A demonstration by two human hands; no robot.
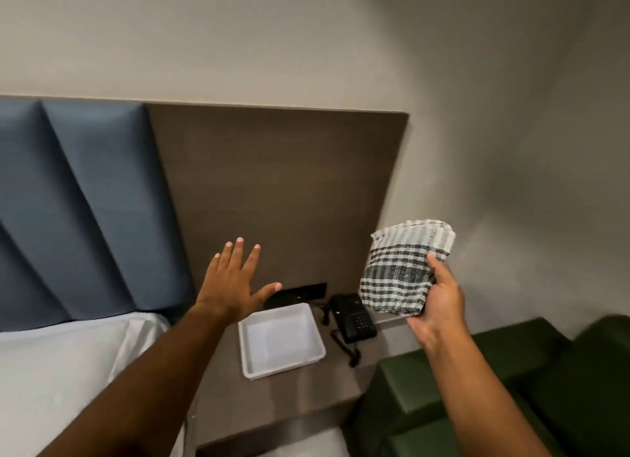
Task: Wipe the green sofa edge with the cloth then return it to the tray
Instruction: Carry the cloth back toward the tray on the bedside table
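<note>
Cloth (404,269) is sitting folded in the right hand (436,315), fingers closed on it; left hand (235,282) is spreading empty above the tray (281,340); it should be carried flat to the green sofa (477,388) edge.

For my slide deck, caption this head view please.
Right hand holds the checked cloth above the empty white tray; left hand open, green sofa nearby.
</note>
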